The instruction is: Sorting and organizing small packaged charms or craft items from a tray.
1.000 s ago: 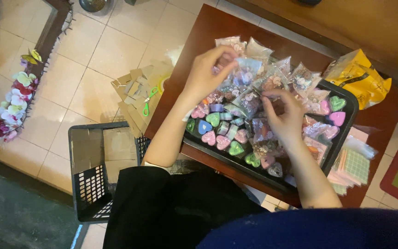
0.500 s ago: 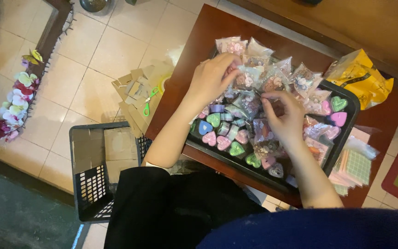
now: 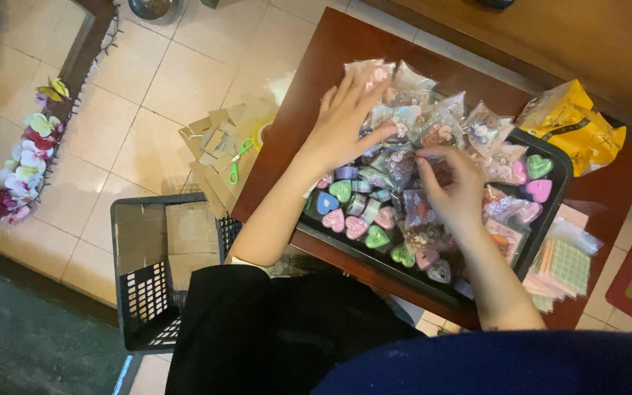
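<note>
Overhead: two hands sorting small packets on a black tray

Seen from above, a black tray (image 3: 559,192) sits on a dark wooden table (image 3: 309,95), heaped with small clear packets (image 3: 404,117) and loose pastel heart-shaped pieces (image 3: 355,227). The left hand (image 3: 341,128) lies flat with fingers spread over packets at the tray's far left corner, pressing them, gripping nothing. The right hand (image 3: 451,192), near the tray's middle, curls with thumb and fingertips pinched on the edge of one packet (image 3: 433,162). These packets look light, crinkly and slippery, best pinched at a sealed edge. Both forearms reach in from the tray's near side. A yellow bag (image 3: 576,124) lies beside the tray's far right corner; a dark crate (image 3: 155,278) stands on the floor left of the tray.
</note>
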